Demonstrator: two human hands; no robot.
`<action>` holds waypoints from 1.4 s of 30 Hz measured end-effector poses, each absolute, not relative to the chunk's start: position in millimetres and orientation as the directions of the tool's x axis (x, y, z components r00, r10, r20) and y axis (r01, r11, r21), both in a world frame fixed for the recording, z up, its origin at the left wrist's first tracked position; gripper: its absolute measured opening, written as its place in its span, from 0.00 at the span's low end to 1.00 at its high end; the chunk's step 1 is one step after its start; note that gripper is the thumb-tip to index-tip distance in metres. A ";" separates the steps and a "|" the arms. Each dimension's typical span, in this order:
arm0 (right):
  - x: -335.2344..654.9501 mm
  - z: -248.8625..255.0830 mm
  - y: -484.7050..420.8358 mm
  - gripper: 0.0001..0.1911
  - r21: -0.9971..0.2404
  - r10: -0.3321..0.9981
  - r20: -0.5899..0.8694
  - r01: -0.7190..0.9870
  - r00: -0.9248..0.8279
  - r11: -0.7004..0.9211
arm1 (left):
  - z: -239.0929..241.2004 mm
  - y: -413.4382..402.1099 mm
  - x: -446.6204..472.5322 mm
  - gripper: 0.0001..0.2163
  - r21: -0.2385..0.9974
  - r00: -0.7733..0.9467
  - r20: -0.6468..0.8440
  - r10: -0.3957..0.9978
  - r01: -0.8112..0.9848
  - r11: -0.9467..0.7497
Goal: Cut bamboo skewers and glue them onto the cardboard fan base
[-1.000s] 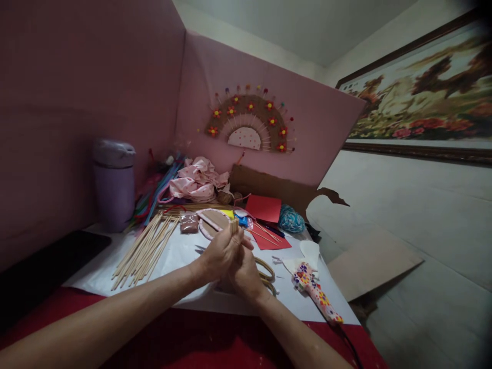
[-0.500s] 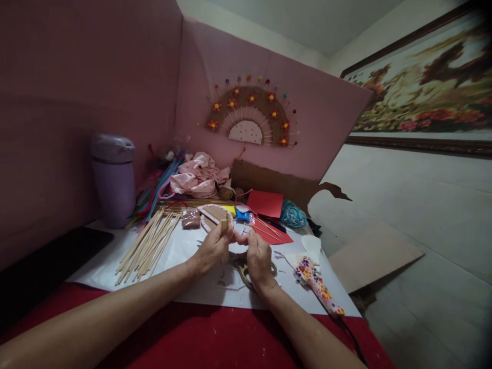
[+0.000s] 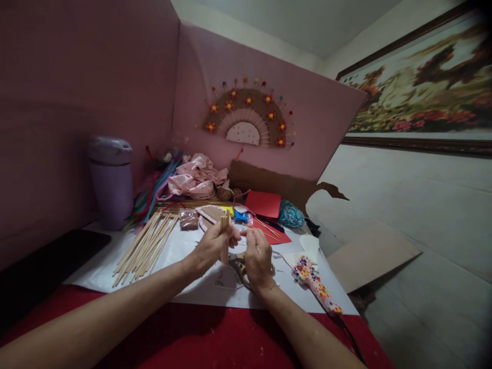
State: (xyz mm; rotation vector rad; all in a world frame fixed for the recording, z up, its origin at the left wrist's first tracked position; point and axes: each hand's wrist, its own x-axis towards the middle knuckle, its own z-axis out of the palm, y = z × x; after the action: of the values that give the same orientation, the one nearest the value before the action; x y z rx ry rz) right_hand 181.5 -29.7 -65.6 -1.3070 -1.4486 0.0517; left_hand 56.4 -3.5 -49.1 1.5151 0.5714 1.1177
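My left hand (image 3: 209,248) is closed around a small bundle of short wooden sticks (image 3: 224,230), which stand nearly upright in its grip. Close beside it, my right hand (image 3: 258,256) is closed too; whatever its fingers pinch, if anything, is too small to make out. Scissors (image 3: 240,269) with dark, brassy handles lie on the white sheet (image 3: 184,277), partly covered by my right hand. Behind my left hand is a round cardboard piece (image 3: 213,212) with a pink fabric rim, partly hidden. Many loose wooden sticks (image 3: 148,246) lie to the left.
A flower-patterned glue gun (image 3: 317,284) with a black cord lies at right. Farther back are red paper (image 3: 263,204), blue yarn (image 3: 291,213), a brown packet (image 3: 189,219), pink fabric (image 3: 198,177) and a purple bin (image 3: 111,182). A decorated cardboard arch (image 3: 246,110) hangs on the pink panel.
My hands have drawn slightly apart, and more of the scissors shows between them. The left hand still grips the stick bundle. The whole view has shifted slightly.
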 end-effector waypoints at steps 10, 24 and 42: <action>182.7 -50.1 -46.2 0.18 -0.476 0.579 0.814 0.620 0.044 0.624 | -61.4 -9.3 60.4 0.23 0.943 0.588 0.329 0.739 -0.166 -0.287; 189.6 -43.0 -45.5 0.22 -0.154 0.467 0.857 0.754 -0.220 0.638 | -59.5 -14.4 61.1 0.23 0.930 0.539 0.364 0.760 -0.160 -0.332; 192.2 -30.6 -50.2 0.22 -0.084 0.475 0.773 0.674 -0.421 0.734 | -56.4 -16.8 63.4 0.23 0.930 0.531 0.367 0.764 -0.227 -0.289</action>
State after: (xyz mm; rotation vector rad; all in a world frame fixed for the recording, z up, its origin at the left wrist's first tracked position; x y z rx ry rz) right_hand 192.2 -50.2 -30.6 -0.8658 -2.0976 -0.3026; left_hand 63.4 -16.8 -56.4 1.5800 0.4720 1.0389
